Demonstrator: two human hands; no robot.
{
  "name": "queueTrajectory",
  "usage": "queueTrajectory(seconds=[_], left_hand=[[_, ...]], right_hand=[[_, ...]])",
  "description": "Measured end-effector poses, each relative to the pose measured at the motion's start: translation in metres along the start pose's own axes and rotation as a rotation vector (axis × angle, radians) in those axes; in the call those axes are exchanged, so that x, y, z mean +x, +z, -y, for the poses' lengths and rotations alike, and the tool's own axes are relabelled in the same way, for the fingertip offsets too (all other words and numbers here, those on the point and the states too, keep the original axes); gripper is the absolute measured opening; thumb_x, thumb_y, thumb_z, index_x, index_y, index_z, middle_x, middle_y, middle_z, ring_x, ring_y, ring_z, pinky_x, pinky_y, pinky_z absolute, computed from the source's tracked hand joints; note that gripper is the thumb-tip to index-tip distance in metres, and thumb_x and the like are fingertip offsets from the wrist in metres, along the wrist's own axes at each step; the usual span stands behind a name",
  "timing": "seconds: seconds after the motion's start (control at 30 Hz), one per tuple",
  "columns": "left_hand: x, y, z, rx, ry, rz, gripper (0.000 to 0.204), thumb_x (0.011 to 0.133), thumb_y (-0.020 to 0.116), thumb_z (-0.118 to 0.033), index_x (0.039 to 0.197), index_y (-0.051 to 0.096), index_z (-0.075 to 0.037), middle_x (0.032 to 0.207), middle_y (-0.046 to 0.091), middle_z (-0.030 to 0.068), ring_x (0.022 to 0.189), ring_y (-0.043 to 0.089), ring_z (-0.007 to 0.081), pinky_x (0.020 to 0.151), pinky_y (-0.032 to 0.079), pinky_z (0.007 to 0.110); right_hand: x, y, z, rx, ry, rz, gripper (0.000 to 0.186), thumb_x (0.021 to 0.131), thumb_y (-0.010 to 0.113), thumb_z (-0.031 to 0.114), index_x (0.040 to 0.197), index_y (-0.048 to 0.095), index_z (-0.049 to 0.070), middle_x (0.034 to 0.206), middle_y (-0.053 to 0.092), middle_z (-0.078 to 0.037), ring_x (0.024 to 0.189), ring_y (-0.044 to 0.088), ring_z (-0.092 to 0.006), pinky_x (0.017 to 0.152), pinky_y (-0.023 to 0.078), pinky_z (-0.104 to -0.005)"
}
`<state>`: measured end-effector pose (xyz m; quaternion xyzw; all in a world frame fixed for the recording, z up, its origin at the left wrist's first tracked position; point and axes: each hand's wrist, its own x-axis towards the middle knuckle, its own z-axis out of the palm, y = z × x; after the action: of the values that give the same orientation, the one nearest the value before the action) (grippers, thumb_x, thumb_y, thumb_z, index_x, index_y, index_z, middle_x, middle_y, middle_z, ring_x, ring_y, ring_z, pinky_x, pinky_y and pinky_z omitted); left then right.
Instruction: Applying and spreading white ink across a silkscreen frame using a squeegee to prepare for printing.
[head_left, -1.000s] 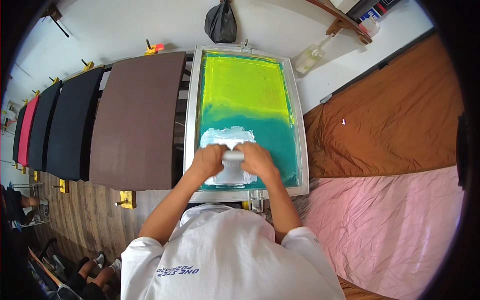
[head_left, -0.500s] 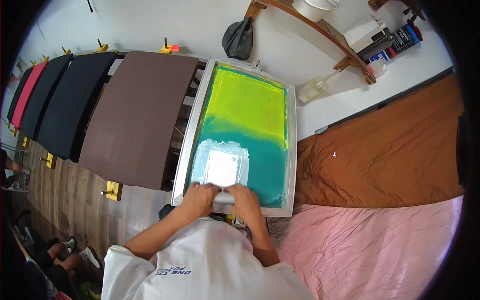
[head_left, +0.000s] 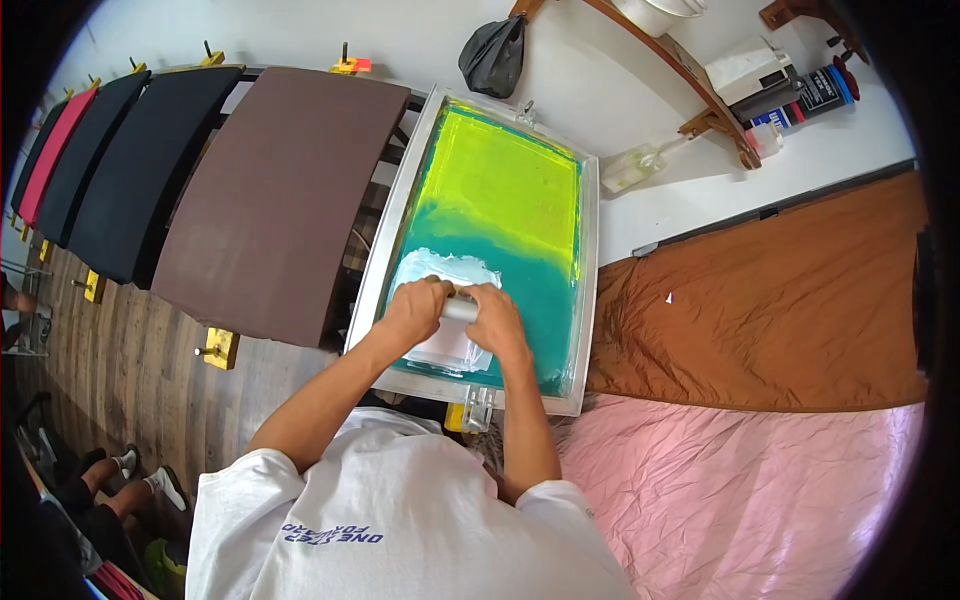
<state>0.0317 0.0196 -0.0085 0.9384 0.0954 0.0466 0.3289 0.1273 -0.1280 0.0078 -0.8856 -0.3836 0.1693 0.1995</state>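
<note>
Lying in the middle, the metal-rimmed screen [head_left: 584,300] carries a coated mesh [head_left: 545,310], yellow-green toward twelve o'clock, teal toward six. That mesh is probably taut and easily damaged, so the stiff rim seems the better place to lift by. Toward seven, inside the rim, a patch of white ink [head_left: 440,265] looks thick and wet, likely slippery. Over it is the squeegee [head_left: 460,308], seemingly light and rigid, best held with both hands along its pale bar. The left hand [head_left: 415,312] and right hand [head_left: 495,322] grasp that bar from either end, fingers curled over it; its lower edge is hidden.

Around the screen, a creased pink sheet [head_left: 740,490] spreads from four, a brown sheet [head_left: 760,300] at three. A brown board [head_left: 270,200] lies at nine, black boards [head_left: 150,190] beyond. A shelf [head_left: 662,47] juts at one, a black bag [head_left: 493,57] hangs at twelve, a bottle [head_left: 632,170] is at two. The raised rim looks like the squeegee's main obstacle; a clip [head_left: 478,405] sits at six.
</note>
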Motion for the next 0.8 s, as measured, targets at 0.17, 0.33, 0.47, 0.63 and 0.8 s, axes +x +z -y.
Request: queueTrajectory(seconds=[0.17,0.33,0.47,0.63,0.8], left_hand=[[-0.041,0.000,-0.012,-0.039,0.008,0.002,0.037,0.071,0.061,0.007,0.106,0.067,-0.002,0.099,0.069,0.0164,0.082,0.069,0.0373,0.073,0.056,0.044],[-0.081,0.005,-0.022,-0.057,-0.002,0.024,0.042,0.069,0.064,0.006,0.110,0.067,-0.001,0.108,0.068,0.0172,0.083,0.069,0.0368,0.073,0.057,0.042],[-0.096,-0.001,-0.032,-0.050,-0.012,0.049,0.043,0.068,0.066,0.004,0.111,0.068,-0.001,0.108,0.068,0.0170,0.084,0.070,0.0365,0.075,0.057,0.042],[-0.055,-0.013,-0.020,0.082,-0.031,0.307,0.025,0.070,0.072,-0.008,0.095,0.069,-0.009,0.087,0.070,0.0151,0.081,0.070,0.0334,0.072,0.057,0.043],[-0.019,-0.013,-0.007,-0.014,0.058,-0.029,0.029,0.073,0.059,0.005,0.099,0.069,-0.005,0.089,0.070,0.0166,0.081,0.068,0.0369,0.070,0.056,0.046]], right_hand=[[-0.041,0.011,0.011,0.042,-0.020,-0.048,0.052,0.061,0.063,-0.006,0.112,0.066,0.004,0.109,0.065,-0.017,0.103,0.060,-0.0397,0.091,0.050,-0.0451],[-0.084,0.014,0.034,0.026,0.054,-0.021,0.051,0.064,0.066,-0.007,0.113,0.066,0.005,0.113,0.063,-0.013,0.107,0.059,-0.0359,0.092,0.050,-0.0435],[-0.103,0.014,0.039,0.063,0.041,-0.011,0.052,0.061,0.063,-0.007,0.111,0.068,0.005,0.110,0.065,-0.015,0.104,0.060,-0.0375,0.091,0.050,-0.0433],[-0.060,-0.015,0.028,0.069,0.053,0.172,0.040,0.065,0.059,-0.002,0.102,0.073,0.006,0.099,0.069,-0.019,0.095,0.065,-0.0395,0.083,0.052,-0.0451],[-0.023,-0.016,0.025,-0.023,0.041,0.024,0.048,0.069,0.060,-0.007,0.114,0.066,0.008,0.112,0.065,-0.016,0.103,0.061,-0.0380,0.087,0.051,-0.0442]])
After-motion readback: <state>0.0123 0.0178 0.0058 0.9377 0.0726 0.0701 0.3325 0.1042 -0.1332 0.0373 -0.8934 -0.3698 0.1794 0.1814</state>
